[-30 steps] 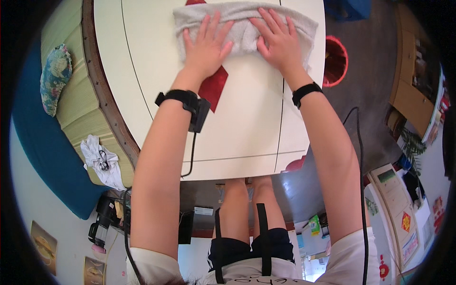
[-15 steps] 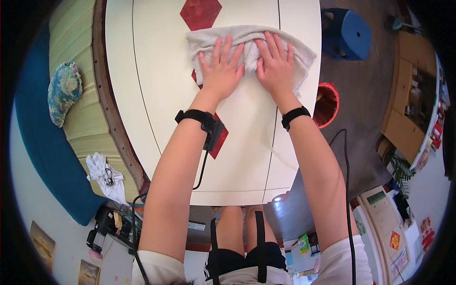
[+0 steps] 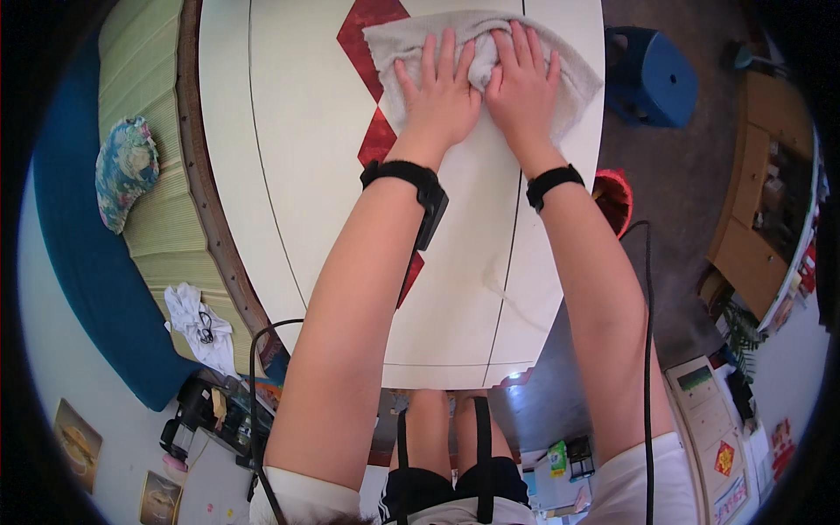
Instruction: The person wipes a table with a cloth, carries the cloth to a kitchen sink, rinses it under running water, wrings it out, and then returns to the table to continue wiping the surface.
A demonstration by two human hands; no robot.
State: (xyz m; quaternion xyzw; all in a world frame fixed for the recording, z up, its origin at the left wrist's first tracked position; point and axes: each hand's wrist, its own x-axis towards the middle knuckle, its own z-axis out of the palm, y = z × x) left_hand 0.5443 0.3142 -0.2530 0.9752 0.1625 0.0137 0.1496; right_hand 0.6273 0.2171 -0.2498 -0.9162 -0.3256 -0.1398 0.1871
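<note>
A pale grey-white towel [image 3: 573, 87] lies spread and creased on the cream table [image 3: 315, 157], toward its far right part. My left hand [image 3: 437, 96] presses flat on the towel's left half, fingers spread and pointing away from me. Close beside it, my right hand [image 3: 525, 92] lies on the right half, fingers stretched out. Between the two hands the cloth bunches into a thick fold [image 3: 483, 66]. Red diamond shapes [image 3: 378, 140] decorate the tabletop near my left hand. A faint wet-looking streak [image 3: 503, 284] shows on the surface nearer to me.
Left of the table is a seat with a straw mat [image 3: 162, 227], a floral cushion [image 3: 128, 173] and a white cloth [image 3: 197, 328]. On the right stand a blue stool [image 3: 656, 77] and a red bin [image 3: 617, 197]. Black cables [image 3: 648, 350] run along both arms.
Both hands have slid the towel farther away and slightly to the right. More of the red diamonds shows left of the towel. The fold between my hands is thicker.
</note>
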